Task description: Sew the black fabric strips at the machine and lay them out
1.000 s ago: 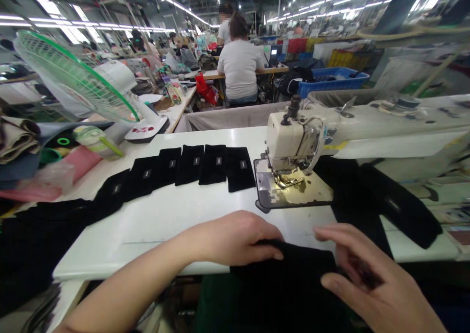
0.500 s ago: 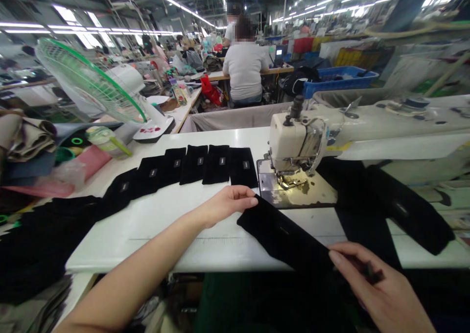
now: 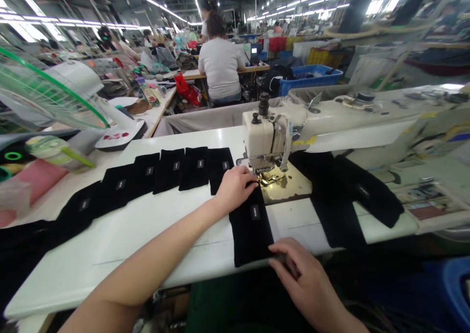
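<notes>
Right of centre in the frame, a black cloth (image 3: 244, 237) is laid lengthwise on the white table (image 3: 176, 230), its small label (image 3: 254, 212) turned upward. Its top end is grasped by the left hand (image 3: 235, 188) — fingers bunched, thumb pressed in, right beside the metal foot (image 3: 271, 179) of the sewing machine (image 3: 262, 137). Down at the lower right corner, the cloth's edge is pinched between thumb and forefinger of the right hand (image 3: 304, 279), and the whole piece is kept flat between the two.

Across the middle left, a row of black pieces (image 3: 167, 178) is fanned out, overlapping, labels showing. More black fabric (image 3: 334, 205) is draped to the right of the machine's plate (image 3: 293, 191). At the upper left, a green-rimmed fan (image 3: 47, 88) is seen — and at the upper centre, a person in a white shirt (image 3: 220, 68) is seated, back turned.
</notes>
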Demonstrator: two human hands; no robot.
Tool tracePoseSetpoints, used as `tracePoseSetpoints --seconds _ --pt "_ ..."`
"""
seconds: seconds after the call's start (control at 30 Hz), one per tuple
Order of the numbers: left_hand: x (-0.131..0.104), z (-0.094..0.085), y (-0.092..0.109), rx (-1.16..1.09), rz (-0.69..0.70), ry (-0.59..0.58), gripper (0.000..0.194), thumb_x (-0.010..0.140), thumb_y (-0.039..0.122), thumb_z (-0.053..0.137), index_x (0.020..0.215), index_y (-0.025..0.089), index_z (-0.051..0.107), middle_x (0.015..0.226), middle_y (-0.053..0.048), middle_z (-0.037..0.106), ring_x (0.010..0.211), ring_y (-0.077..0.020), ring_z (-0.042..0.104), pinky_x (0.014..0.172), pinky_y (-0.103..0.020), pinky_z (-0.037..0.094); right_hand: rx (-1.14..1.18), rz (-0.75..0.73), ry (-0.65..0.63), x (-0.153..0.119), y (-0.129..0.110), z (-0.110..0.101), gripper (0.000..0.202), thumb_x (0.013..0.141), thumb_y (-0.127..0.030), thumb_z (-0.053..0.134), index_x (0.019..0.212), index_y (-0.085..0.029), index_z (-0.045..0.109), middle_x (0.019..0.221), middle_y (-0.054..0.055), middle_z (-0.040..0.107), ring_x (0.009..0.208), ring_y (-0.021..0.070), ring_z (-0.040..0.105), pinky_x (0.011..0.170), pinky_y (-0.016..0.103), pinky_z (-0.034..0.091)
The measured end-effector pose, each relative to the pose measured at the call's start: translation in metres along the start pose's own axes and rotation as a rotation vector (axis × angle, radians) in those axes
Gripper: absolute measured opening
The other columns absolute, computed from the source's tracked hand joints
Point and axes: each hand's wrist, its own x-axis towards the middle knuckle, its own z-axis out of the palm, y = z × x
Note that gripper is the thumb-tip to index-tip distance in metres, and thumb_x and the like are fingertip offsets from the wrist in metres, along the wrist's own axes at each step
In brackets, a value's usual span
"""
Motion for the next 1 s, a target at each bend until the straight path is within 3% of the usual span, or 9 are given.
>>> tracePoseSetpoints --seconds 0.07,0.17,0.33,0.6,1.0 --pt "-0.002 0.002 0.001 0.072 0.019 0.04 0.011 0.086 0.024 0.071 0.096 0.019 0.074 0.098 -0.008 0.065 0.093 -0.0251 0.061 0.084 -0.04 0.05 -0.068 -0.086 -0.003 0.001 0.002 -0.002 0.015 0.096 -0.017 0.053 0.106 -0.021 0.064 0.095 0.005 0.069 0.08 0.0174 0.069 0.07 0.026 0.059" --pt "-0.005 0.002 0.0 0.044 0.064 0.01 0.008 0.091 0.021 0.065 0.09 0.017 0.072 0.093 -0.008 0.063 0.089 -0.0228 0.06 0.081 -0.036 0.051 -0.169 -0.191 -0.003 0.003 0.003 -0.006 0.022 0.099 -0.012 0.047 0.108 -0.019 0.066 0.094 0.007 0.068 0.081 0.0175 0.069 0.071 0.027 0.059" --pt "-0.006 0.004 -0.009 -0.039 0.176 -0.025 0.019 0.096 0.021 0.056 0.096 0.017 0.074 0.093 -0.009 0.063 0.091 -0.0219 0.059 0.084 -0.036 0.051 -0.299 -0.239 0.023 0.007 0.003 -0.01 0.025 0.1 -0.012 0.045 0.107 -0.016 0.069 0.093 0.009 0.069 0.077 0.0183 0.07 0.069 0.029 0.06" --pt "-0.001 0.005 -0.012 0.003 0.199 -0.021 0.021 0.097 0.021 0.054 0.097 0.017 0.075 0.094 -0.01 0.062 0.09 -0.0219 0.057 0.085 -0.038 0.05 -0.265 -0.209 0.089 0.012 0.005 -0.009 0.019 0.099 -0.014 0.049 0.101 -0.019 0.068 0.093 0.007 0.07 0.082 0.0184 0.07 0.075 0.03 0.06" --pt "-0.001 0.002 -0.012 0.105 0.246 -0.046 0.026 0.1 0.022 0.048 0.106 0.016 0.073 0.097 -0.011 0.062 0.092 -0.0231 0.055 0.088 -0.04 0.05 -0.295 -0.168 0.054 0.011 0.004 -0.007 0.021 0.102 -0.016 0.045 0.102 -0.02 0.065 0.095 0.008 0.07 0.083 0.0189 0.07 0.073 0.03 0.058"
